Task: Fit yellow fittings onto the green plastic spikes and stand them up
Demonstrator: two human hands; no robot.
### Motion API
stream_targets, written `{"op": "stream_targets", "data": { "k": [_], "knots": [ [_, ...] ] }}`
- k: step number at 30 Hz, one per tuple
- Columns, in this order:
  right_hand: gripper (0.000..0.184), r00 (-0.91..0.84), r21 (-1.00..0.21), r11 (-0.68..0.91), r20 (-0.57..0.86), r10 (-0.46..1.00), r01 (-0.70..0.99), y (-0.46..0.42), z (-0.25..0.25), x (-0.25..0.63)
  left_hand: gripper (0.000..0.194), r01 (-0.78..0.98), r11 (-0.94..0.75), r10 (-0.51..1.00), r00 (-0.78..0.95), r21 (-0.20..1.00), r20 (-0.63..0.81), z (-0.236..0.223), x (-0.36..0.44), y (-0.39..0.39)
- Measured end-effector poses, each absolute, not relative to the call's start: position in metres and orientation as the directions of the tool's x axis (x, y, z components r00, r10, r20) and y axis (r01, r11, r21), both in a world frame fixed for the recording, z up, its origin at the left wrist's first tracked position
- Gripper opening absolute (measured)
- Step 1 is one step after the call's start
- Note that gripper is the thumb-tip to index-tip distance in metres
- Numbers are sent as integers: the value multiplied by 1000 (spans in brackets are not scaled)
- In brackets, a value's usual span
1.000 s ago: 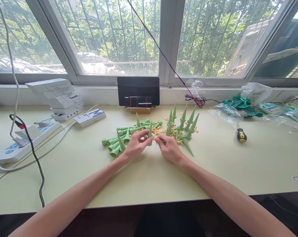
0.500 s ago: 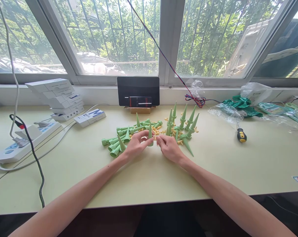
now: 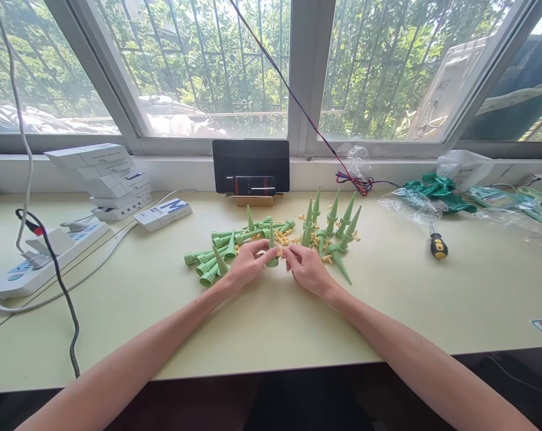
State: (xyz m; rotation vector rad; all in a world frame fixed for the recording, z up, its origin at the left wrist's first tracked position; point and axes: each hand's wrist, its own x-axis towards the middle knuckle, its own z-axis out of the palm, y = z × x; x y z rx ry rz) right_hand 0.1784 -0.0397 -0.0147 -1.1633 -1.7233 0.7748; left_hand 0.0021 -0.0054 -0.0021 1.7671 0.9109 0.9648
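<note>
My left hand is closed around a green plastic watering spike, which stands point up near the front of the pile. With its fingertips pinched together, my right hand grips a small yellow valve at the side of that spike. Left of my hands lie several green tubes with ribbed ends, and a few green cones stand among them. Loose yellow valves are heaped just behind my fingers. To the right, several green spikes stand upright with yellow valves on them; one spike lies tilted toward me.
A tablet leans at the window with a phone before it. White boxes and a power strip with cables sit left. A screwdriver and plastic bags lie right.
The held spike has shifted very slightly left between my fingers. Both hands stay close together at nearly the same spot, and the surrounding spikes, tubes and valves look unmoved.
</note>
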Motion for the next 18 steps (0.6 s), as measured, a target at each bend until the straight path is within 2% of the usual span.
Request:
{"op": "stream_targets", "data": {
  "k": [4, 18],
  "knots": [
    [25, -167, -856, 389, 352, 921, 340, -40, -16, 179, 33, 170, -291, 899, 384, 942, 208, -4, 2, -5],
    [18, -186, -853, 410, 368, 911, 323, -39, -18, 180, 32, 142, -298, 882, 419, 944, 216, 0, 1, -7]
  ]
}}
